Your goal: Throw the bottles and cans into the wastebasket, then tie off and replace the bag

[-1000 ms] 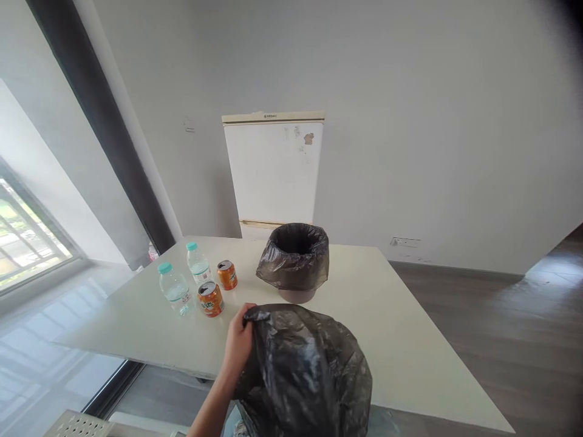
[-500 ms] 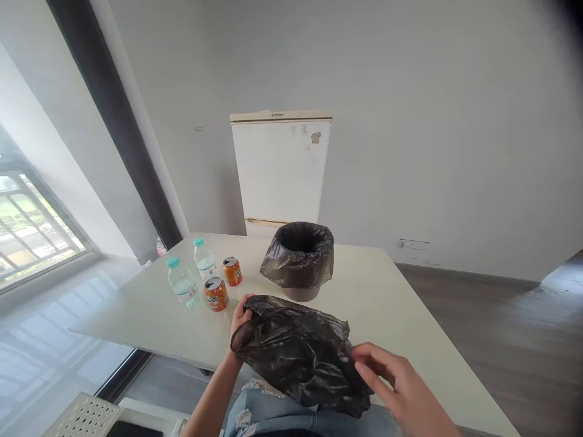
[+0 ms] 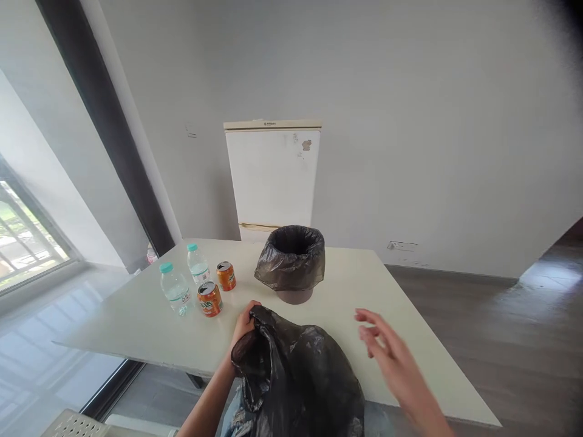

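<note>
My left hand (image 3: 243,326) grips the top edge of a crumpled black plastic bag (image 3: 300,382) that hangs in front of me, over the near edge of the white table (image 3: 364,303). To the right of the bag my right hand (image 3: 392,358) hovers above the table with its fingers stretched apart and nothing in it. A small bin lined with a black bag (image 3: 291,262) stands on the table just beyond the held bag.
Two orange cans (image 3: 210,298) (image 3: 226,275) and two small water bottles with teal caps (image 3: 175,289) (image 3: 197,264) stand at the table's left. A white fridge (image 3: 272,176) stands against the far wall. A window lies to the left, wooden floor to the right.
The bag sagged and was lifted again by my left hand. My right hand came into view at the bag's right side, then let it go and moved up and away.
</note>
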### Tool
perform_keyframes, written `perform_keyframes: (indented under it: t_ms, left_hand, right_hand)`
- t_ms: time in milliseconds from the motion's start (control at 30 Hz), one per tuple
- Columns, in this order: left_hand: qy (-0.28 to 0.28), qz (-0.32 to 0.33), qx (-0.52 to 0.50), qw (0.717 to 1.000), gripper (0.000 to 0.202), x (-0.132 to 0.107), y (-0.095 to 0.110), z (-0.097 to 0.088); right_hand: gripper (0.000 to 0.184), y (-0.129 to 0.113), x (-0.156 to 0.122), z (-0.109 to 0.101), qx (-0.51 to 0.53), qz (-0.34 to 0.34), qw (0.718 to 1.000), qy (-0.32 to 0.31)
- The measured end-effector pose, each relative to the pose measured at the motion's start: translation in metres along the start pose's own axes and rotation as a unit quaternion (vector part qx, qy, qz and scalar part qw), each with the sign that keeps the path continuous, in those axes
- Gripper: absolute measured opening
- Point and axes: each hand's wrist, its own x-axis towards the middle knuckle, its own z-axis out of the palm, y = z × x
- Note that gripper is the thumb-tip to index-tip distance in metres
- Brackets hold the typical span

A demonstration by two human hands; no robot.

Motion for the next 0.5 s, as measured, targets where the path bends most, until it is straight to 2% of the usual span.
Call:
perform_keyframes:
  t_ms: [67,100,167,200,267,333,400,500]
  left_hand:
    - [-0.002,0.004,-0.014,1.0,0.019,0.0,-0.001,0.002]
    - [0.0,0.005,-0.016,1.0,0.019,0.0,-0.001,0.002]
    - [0.007,0.006,-0.012,1.0,0.019,0.0,-0.003,0.002]
    - [0.011,0.006,-0.01,1.0,0.018,0.001,-0.005,0.001]
    - [0.015,0.001,-0.017,1.0,0.019,0.002,-0.008,-0.002]
    - [0.009,-0.016,-0.053,0.998,0.026,0.003,-0.011,-0.005]
    - [-0.013,-0.037,-0.098,0.994,0.038,0.003,-0.012,-0.008]
    - [-0.027,-0.034,-0.125,0.991,0.044,0.002,-0.009,-0.008]
  right_hand:
    - [0.064,0.005,0.009,0.023,-0.051,0.052,0.996,-0.06]
    - [0.062,0.009,0.011,0.035,-0.063,0.057,0.992,-0.097]
    - [0.05,0.016,0.012,0.056,-0.062,0.035,0.984,-0.162]
    - [0.046,0.02,0.012,0.063,-0.051,0.019,0.983,-0.175]
    - [0.046,0.029,0.017,0.067,-0.018,-0.003,0.991,-0.135]
    - [0.044,0.04,0.031,0.06,0.012,-0.01,0.999,-0.031]
    - [0.041,0.053,0.055,0.044,0.026,-0.017,0.998,0.057]
    - [0.037,0.072,0.103,0.013,0.001,-0.019,0.995,0.097]
